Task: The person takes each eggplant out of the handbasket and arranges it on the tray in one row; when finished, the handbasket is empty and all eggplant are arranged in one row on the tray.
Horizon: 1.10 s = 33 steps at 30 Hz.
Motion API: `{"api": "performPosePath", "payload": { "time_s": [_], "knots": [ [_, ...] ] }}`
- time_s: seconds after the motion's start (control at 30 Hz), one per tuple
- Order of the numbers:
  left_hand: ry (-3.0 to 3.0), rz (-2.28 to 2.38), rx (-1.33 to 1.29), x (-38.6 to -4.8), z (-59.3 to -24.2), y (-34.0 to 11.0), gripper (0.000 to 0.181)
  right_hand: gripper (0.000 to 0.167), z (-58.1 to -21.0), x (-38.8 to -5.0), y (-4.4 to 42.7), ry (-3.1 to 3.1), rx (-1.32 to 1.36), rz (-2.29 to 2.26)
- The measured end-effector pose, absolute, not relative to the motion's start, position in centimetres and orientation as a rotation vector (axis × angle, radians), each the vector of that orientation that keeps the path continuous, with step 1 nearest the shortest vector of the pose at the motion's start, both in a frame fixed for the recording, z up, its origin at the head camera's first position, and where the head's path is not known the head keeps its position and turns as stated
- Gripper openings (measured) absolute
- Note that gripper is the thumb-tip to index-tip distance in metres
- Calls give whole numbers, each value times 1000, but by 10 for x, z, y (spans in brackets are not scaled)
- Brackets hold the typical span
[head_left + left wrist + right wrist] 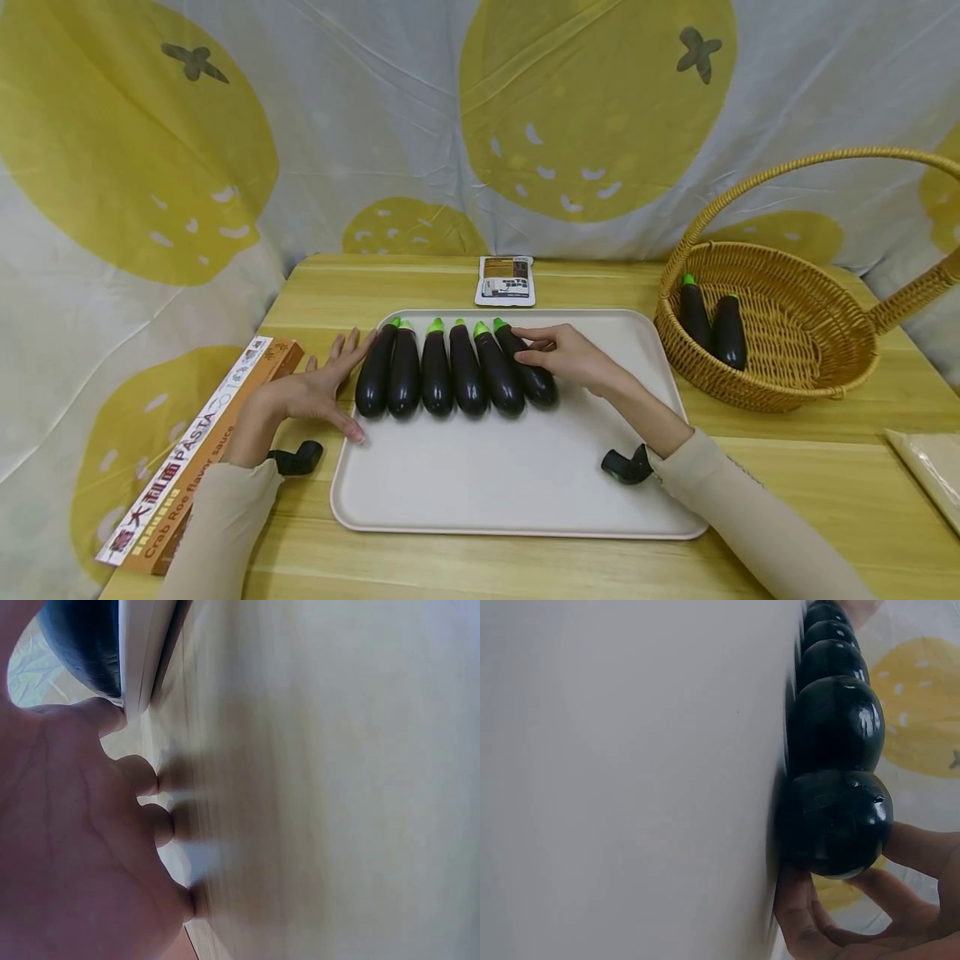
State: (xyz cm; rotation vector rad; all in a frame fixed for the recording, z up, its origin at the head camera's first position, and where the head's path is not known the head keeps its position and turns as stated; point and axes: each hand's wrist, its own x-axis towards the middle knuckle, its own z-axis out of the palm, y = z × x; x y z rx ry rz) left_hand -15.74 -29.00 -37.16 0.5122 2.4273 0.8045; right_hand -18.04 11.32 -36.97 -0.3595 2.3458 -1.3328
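Several dark purple eggplants [437, 375] with green stem ends lie side by side in a row on the white tray [517, 492]. My right hand [573, 358] holds the rightmost eggplant [542, 385] near its stem end. In the right wrist view its fingers and thumb are against that eggplant [836, 821], and the row stretches away behind it. At the row's left end, my left hand [322, 392] spreads its fingers beside the leftmost eggplant [375, 375], over the tray's left edge. The left wrist view shows fingertips [161, 825] down by the wooden table, beside the tray rim [142, 652].
A wicker basket [772, 400] with a tall handle and two eggplants [729, 333] inside stands at the right. Behind the tray lies a small packet [506, 281]. A pasta box [187, 450] lies at the left, and a clear bag [930, 471] at the right edge.
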Motion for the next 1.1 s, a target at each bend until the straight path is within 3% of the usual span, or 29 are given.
{"api": "performPosePath", "payload": {
  "time_s": [0.67,1.1],
  "knots": [
    [2429,798,515,-158,-371,-290,152,57,-364,-186,119,2218,-346,-1361],
    [2425,792,521,-158,-372,-290,152,63,-343,-182,149,2276,-461,-1293]
  ]
}}
